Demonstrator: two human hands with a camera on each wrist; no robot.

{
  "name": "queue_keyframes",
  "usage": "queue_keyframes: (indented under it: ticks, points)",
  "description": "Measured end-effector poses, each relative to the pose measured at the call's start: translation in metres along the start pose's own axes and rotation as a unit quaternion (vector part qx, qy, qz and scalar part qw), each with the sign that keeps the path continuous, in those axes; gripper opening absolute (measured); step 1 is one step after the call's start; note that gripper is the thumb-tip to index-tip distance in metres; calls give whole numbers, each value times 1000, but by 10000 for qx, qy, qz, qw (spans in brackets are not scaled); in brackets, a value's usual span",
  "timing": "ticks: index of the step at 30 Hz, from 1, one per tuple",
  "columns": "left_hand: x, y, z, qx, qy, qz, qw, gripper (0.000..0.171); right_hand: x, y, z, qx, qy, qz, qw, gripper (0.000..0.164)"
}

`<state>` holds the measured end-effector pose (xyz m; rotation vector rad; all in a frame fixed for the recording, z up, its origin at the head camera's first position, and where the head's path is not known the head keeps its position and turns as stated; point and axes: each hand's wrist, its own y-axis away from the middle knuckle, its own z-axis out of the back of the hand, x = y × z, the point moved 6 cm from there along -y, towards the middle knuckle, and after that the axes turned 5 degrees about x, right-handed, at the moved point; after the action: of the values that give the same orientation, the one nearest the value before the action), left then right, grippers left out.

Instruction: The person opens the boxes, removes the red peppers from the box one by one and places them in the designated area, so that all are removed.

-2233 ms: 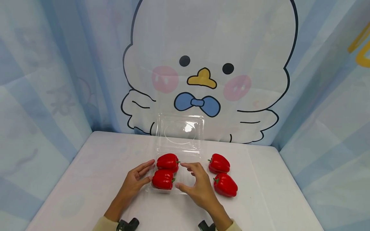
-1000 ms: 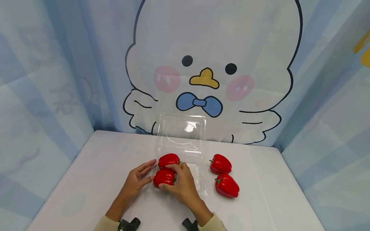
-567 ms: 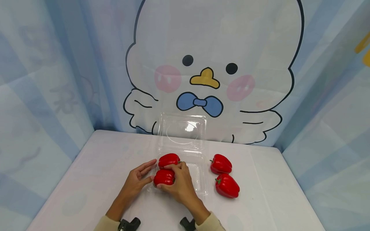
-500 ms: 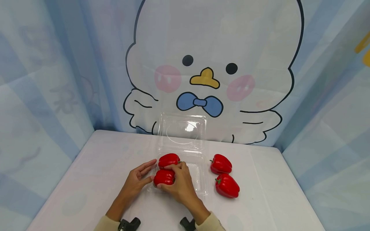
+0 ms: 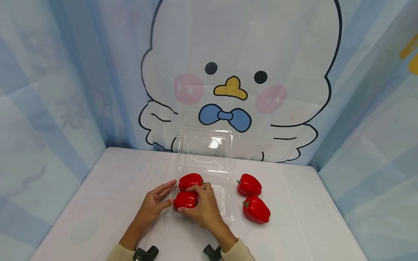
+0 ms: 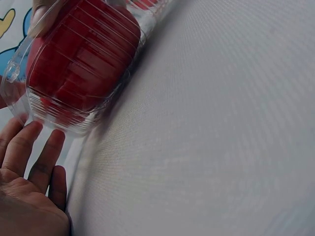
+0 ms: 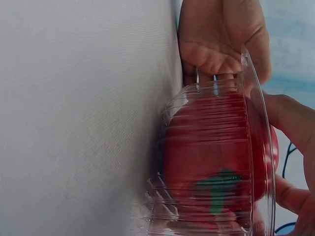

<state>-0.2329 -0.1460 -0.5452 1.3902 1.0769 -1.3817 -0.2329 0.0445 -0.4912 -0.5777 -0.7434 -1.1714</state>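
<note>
A clear plastic clamshell box [image 5: 225, 199] stands on the table, its lid [image 5: 205, 148] raised at the back. Two red bell peppers lie in its left half: a rear pepper [image 5: 190, 181] and a front pepper [image 5: 185, 200]. My right hand [image 5: 205, 208] grips the front pepper, thumb on the near side and fingers on the far side; its green stem [image 7: 219, 189] shows through the box wall in the right wrist view. My left hand [image 5: 151, 204] touches the left wall of the box with fairly straight fingertips, as the left wrist view shows.
Two more red bell peppers lie on the white table [image 5: 294, 217] right of the box: a farther pepper [image 5: 249, 185] and a nearer pepper [image 5: 256, 210]. A curtain with a cartoon bird [image 5: 235, 47] hangs behind the table, touching its back edge.
My right hand has moved left from over the box's right half and taken hold of the front pepper. The left hand has stayed at the box's left wall.
</note>
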Motion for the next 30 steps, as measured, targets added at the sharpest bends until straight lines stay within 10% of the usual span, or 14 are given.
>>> queue_keyframes:
  ticks: [30]
  points:
    - [-2, 1, 0, -24, -98, -82, 9999, 67, 0, 3, 10, -111, -444, -41, 9989, 58]
